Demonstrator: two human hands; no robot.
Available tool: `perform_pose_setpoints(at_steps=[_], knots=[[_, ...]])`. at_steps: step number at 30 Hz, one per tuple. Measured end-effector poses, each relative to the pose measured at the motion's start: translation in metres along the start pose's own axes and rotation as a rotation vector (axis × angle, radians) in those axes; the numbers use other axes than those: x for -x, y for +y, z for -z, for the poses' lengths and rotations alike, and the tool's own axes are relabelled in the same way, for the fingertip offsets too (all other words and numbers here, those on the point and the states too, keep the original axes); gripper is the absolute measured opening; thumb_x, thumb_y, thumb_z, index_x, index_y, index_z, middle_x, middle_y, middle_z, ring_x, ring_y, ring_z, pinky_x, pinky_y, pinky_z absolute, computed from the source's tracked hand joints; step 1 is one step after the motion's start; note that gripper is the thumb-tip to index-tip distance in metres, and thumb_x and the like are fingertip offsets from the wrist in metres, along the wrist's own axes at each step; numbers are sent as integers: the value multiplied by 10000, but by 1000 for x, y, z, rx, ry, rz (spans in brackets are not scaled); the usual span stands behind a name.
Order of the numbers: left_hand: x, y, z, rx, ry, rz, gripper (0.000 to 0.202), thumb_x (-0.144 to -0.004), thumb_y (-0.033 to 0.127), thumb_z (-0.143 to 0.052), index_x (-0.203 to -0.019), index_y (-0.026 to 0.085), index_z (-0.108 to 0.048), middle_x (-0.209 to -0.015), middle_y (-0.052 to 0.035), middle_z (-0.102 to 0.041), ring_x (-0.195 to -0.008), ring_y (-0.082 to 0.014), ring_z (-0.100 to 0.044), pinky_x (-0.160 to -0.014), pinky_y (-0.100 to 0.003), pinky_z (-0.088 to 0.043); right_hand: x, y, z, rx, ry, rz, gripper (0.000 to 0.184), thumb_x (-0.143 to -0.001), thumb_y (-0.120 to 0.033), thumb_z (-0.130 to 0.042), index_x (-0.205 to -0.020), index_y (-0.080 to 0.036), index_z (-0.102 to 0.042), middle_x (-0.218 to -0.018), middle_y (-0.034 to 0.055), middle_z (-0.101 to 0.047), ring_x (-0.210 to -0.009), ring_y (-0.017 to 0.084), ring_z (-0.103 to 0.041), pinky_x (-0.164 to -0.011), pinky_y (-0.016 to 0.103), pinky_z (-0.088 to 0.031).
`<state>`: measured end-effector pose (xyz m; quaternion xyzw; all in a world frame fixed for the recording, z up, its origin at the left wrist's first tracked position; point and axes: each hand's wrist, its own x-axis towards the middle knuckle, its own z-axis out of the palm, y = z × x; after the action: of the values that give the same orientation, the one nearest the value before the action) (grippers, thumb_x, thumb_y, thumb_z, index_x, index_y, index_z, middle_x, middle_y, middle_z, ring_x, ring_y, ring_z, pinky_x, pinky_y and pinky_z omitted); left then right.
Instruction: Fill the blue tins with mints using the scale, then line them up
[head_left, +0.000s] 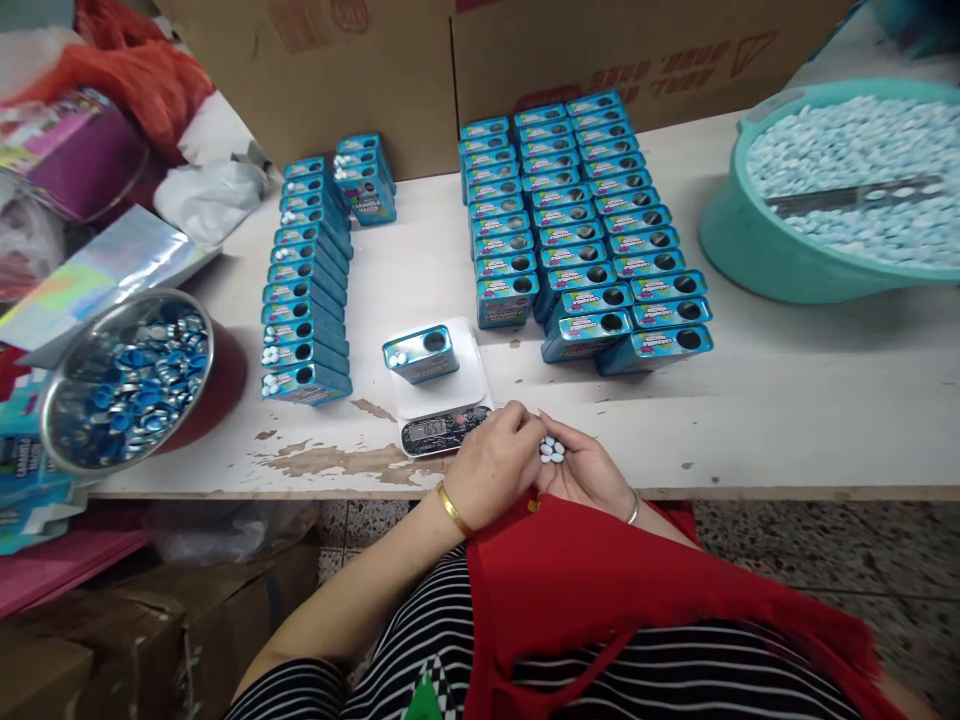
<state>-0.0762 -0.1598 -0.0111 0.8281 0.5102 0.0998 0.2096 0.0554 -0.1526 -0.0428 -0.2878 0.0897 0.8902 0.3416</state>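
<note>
A: While the right hand [589, 475] is lying palm-up at the near edge of the table [787, 400], what is it holding?
B: It is cupping a small heap of pale candies [553, 451], fingers curling loosely beneath them.
A: And the left hand [495, 462]?
B: It is bending over that palm, fingertips touching the heap. Whether they are pinching a candy, I cannot tell.
A: What is sitting nearest?
B: A small scale [442, 400], just beyond the left hand, is carrying one blue tin [421, 353] and showing a lit display.
A: Further out?
B: A narrow row of tins [306, 300] is standing to the left and a wide block of tins [592, 230] to the right. A teal basin [739, 255] of candies is sitting far right, and a metal bowl [127, 385] of blue caps at the left edge.
</note>
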Motion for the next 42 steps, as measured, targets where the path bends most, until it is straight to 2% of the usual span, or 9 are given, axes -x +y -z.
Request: perform_pose_setpoints(at_steps=[7, 12, 14, 18, 23, 30, 35, 40, 42], knots=[[5, -12, 9, 159, 159, -139, 159, -905, 167, -454, -1033, 157, -548, -1002, -78, -549, -892, -152, -562, -761, -271, -512, -5, -3, -12, -64, 36, 8, 274, -964, -166, -352, -921, -115, -617, -793, 45, -720, -701, 113, -694, -710, 228, -586], [18, -58, 44, 91, 686, -1, 399, -808, 291, -669, -1164, 204, -513, -1066, -76, -564, -994, -192, -553, -841, -350, -502, -15, -1, -24, 48, 54, -38, 273, -963, -167, -357, -1018, -67, -605, -937, 130, -723, -922, 167, -702, -848, 274, -565], [22, -84, 54, 24, 770, 134, 592, -737, 380, -736, -1235, 203, -471, -1145, -100, -554, -1066, -233, -529, -903, -415, -468, -21, 1, -30, 82, 49, -56, 251, -954, -172, -392, -1039, -57, -598, -998, 149, -713, -997, 190, -683, -897, 288, -546], [29, -119, 58, 82, 678, 239, 721, -728, 461, -727, -1311, 202, -391, -1235, -123, -533, -1097, -242, -527, -894, -412, -450, -36, 6, -43, 104, 1, -66, 233, -949, -183, -418, -1029, -62, -600, -996, 144, -715, -1005, 194, -681, -908, 282, -540], [33, -118, 69, -142, 696, 78, 378, -833, 363, -636, -1162, 223, -512, -1104, -92, -580, -1034, -232, -528, -838, -397, -415, -46, 10, -51, 114, -82, -81, 225, -938, -201, -460, -1040, -53, -594, -995, 159, -712, -984, 187, -688, -912, 288, -534], [24, -121, 111, -319, 256, -46, 127, -913, 318, -526, -990, 235, -584, -923, -26, -634, -840, -186, -543, -717, -352, -318, -48, 14, -53, 135, -54, -110, 249, -960, -201, -402, -1038, -52, -586, -965, 148, -718, -964, 184, -694, -891, 275, -543], [16, -108, 113, -92, 337, -61, 74, -906, 267, -541, -863, 211, -559, -854, -8, -632, -830, -157, -567, -738, -336, -342, -48, 15, -57, 128, -83, -124, 257, -964, -198, -386, -1042, -52, -583, -948, 146, -720, -935, 169, -699, -882, 277, -548], [11, -69, 97, -52, 253, -173, 167, -899, 305, -551, -1051, 240, -579, -1031, -26, -649, -969, -176, -578, -848, -367, -374, -41, 11, -63, 59, -150, -97, 303, -982, -188, -319, -967, -87, -604, -840, 86, -728, -775, 131, -709, -808, 277, -579], [12, -69, 97, -63, 352, -126, 199, -891, 315, -565, -1075, 243, -585, -1070, -28, -643, -993, -185, -580, -874, -384, -388, -36, 5, -60, 62, -111, -74, 292, -973, -169, -333, -961, -74, -609, -856, 103, -728, -817, 147, -713, -819, 268, -576]])
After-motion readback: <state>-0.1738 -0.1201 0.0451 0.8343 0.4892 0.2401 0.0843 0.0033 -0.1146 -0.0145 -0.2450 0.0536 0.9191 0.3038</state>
